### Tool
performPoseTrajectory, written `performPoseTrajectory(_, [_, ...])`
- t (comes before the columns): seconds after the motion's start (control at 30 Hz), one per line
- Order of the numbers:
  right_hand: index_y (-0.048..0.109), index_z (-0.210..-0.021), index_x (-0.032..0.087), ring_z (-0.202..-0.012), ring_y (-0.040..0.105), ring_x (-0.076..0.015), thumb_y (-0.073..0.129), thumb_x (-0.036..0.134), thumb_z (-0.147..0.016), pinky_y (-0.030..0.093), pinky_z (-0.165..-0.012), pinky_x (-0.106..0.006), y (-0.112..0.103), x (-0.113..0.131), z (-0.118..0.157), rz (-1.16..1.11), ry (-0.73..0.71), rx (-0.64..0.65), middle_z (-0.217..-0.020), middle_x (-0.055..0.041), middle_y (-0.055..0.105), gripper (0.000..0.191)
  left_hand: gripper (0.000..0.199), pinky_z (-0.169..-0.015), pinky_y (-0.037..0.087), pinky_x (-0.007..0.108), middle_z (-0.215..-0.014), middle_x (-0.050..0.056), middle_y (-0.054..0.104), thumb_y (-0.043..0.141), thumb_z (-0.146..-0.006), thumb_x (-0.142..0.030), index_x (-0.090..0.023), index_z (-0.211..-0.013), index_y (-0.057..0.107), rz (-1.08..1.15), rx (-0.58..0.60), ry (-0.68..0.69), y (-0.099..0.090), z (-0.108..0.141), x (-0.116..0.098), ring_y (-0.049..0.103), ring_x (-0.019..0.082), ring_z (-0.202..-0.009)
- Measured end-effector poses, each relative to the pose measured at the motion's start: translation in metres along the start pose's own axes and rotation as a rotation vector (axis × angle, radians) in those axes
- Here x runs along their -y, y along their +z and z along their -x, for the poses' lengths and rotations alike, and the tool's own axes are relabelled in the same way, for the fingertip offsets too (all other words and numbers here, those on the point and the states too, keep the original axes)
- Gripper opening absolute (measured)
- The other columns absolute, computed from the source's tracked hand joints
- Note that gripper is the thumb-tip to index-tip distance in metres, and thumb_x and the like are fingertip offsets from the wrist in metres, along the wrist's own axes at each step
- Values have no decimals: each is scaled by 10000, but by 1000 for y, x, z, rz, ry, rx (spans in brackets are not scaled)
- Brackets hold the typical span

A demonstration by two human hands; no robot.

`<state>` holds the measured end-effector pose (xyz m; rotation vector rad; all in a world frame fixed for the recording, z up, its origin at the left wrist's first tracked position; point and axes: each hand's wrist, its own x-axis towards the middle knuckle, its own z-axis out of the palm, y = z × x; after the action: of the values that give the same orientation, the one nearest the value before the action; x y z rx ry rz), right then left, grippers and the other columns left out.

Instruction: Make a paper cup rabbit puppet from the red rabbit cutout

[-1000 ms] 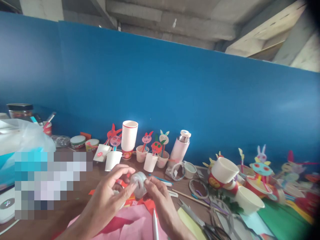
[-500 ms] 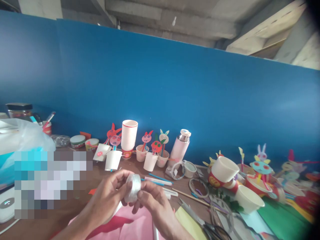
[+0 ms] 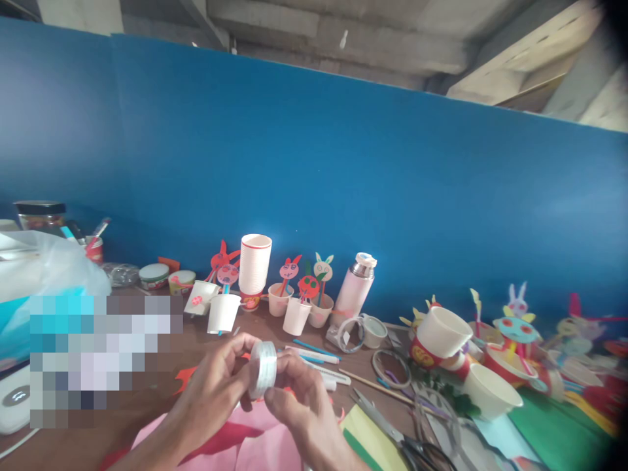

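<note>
A roll of clear tape (image 3: 263,368) is held upright between both hands, over pink paper (image 3: 269,445) on the brown table. My left hand (image 3: 223,376) grips it from the left, thumb and fingers closed on its side. From the right, my right hand (image 3: 304,399) has its thumb and bent fingers at the roll's edge. Scissors with black handles (image 3: 392,428) lie right of my right hand on yellow paper (image 3: 370,438). Pens (image 3: 311,355) and a white cutter (image 3: 336,375) are just beyond the hands.
Paper cups with animal faces (image 3: 224,313), a tall cup stack (image 3: 255,265) and a pink flask (image 3: 354,288) line the blue wall (image 3: 314,163). More cups (image 3: 444,331) and green paper (image 3: 554,425) are at right. A plastic bag (image 3: 73,265) sits at left.
The tape roll has turned slightly between the fingers, showing more of its outer band. My right thumb has shifted a little lower and left. The view has moved slightly.
</note>
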<state>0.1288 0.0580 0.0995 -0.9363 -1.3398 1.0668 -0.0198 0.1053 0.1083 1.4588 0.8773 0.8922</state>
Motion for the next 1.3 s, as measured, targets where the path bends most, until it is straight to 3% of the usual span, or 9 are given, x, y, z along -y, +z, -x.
performPoseTrajectory(0.2, [694,-795,205,-736,536,-179,658,274,-733,445,-749,-313,4,-8,3,-100,55,-25,-784,-11,610,99,355,-490,415,183,-619,-34,592,620,-794,-507,-203,-969,571,-148,-99,70,1,5,3,507,115,-539])
performPoseTrajectory(0.37, [653,-741,190,-725,514,-172,656,281,-714,406,-699,-281,5,-16,3,-189,58,-60,-747,-1,563,95,351,-575,485,219,-744,12,670,582,-813,-513,-215,-998,583,-315,-159,107,3,8,2,617,173,-662])
performPoseTrajectory(0.53, [619,-662,194,-657,479,-151,679,256,-690,391,-656,-259,9,-14,2,-317,38,-65,-699,14,536,90,253,-681,505,222,-900,28,682,547,-857,-434,-226,-988,607,-392,-224,250,6,9,7,651,173,-772])
performPoseTrajectory(0.83, [597,-622,200,-652,501,-163,681,279,-668,409,-665,-270,11,-16,0,-373,47,-93,-650,12,560,124,124,-729,475,161,-953,-5,684,551,-869,-245,-252,-986,592,-553,-262,473,3,6,16,647,118,-793])
performPoseTrajectory(1.13, [581,-622,206,-635,486,-160,625,260,-728,418,-671,-263,12,-9,3,-352,45,-86,-584,22,548,126,129,-741,475,180,-1046,43,677,505,-898,-250,-230,-1000,582,-650,-272,540,3,7,19,656,143,-865])
performPoseTrajectory(1.3, [631,-673,200,-679,499,-169,675,374,-762,420,-694,-274,12,-16,4,-343,11,-75,-664,2,578,200,136,-699,490,191,-927,12,681,522,-893,-321,-238,-987,576,-553,-196,398,1,6,15,645,134,-764])
